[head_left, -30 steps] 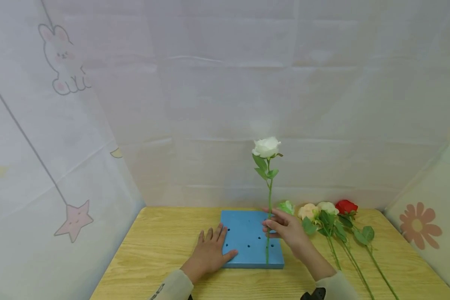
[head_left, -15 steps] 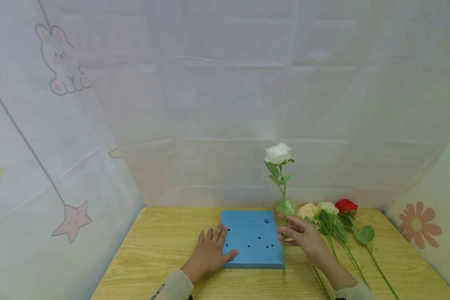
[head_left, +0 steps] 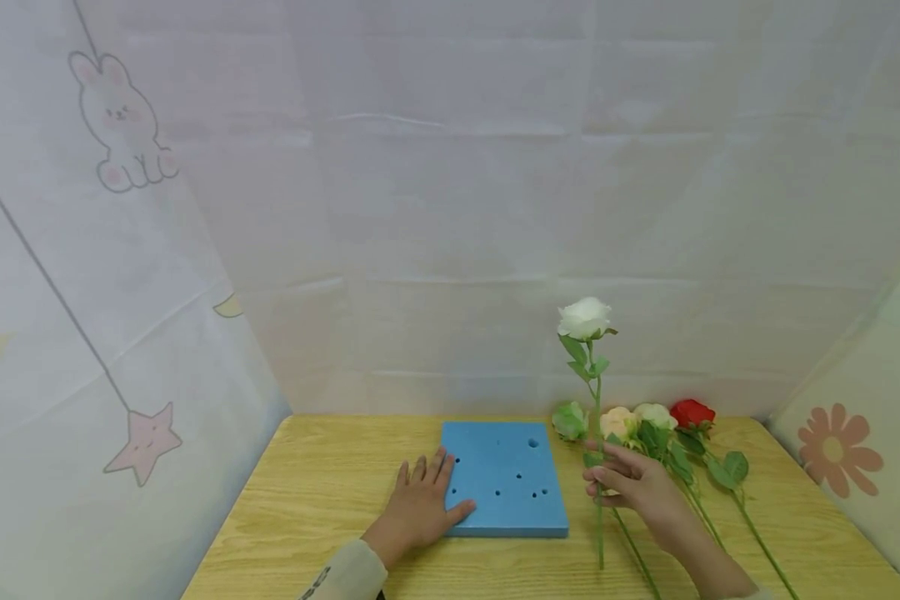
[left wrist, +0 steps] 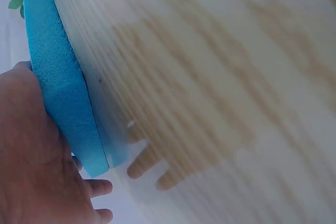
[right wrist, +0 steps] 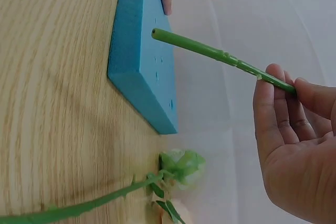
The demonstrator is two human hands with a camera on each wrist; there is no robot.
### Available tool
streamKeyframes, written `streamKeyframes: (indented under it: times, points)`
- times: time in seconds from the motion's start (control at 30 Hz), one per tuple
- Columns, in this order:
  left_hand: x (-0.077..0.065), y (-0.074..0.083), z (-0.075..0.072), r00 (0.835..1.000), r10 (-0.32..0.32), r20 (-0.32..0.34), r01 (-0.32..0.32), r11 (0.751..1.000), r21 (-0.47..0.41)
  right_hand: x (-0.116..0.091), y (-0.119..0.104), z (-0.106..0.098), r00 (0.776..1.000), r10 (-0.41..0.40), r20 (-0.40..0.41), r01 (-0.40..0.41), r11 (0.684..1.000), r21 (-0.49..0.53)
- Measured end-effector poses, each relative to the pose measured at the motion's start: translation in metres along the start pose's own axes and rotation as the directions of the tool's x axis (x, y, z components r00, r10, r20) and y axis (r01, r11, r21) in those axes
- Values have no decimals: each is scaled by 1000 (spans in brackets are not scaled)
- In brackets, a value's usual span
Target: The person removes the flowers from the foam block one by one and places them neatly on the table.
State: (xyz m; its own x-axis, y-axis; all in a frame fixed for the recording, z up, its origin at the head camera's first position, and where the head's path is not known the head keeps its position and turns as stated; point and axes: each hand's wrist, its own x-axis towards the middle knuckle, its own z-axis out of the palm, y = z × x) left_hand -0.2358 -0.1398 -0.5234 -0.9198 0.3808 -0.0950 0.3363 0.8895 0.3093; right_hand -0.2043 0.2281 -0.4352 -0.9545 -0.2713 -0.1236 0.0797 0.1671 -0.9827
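Note:
A white artificial rose (head_left: 585, 319) stands nearly upright in my right hand (head_left: 641, 487), its green stem (right wrist: 205, 50) pinched between thumb and fingers. The stem's cut lower end points down, held above the table to the right of the blue foam board (head_left: 487, 458). That board lies flat and has several small holes in its top. My left hand (head_left: 418, 504) rests on the board's left edge with fingers spread and thumb over the front corner. In the left wrist view, the left hand (left wrist: 37, 150) lies against the board's blue side (left wrist: 58, 66).
Right of the board lie a green rose (head_left: 570, 421), a peach rose (head_left: 618, 423), another white rose (head_left: 656, 415) and a red rose (head_left: 693, 413), stems toward the front. A pale printed curtain (head_left: 435, 208) closes off the back and sides of the wooden table (head_left: 330, 467).
My right hand has carried the white rose to the right and slightly down, from over the board to beside it. The left hand and the board have stayed in place.

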Motion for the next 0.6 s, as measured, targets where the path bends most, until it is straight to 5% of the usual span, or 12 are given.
streamKeyframes:
  times: [0.6]
  points:
    - [0,0,0,1000,-2,13,2,1000,10,-24,0,-42,1000,31,3,-31,997,-66]
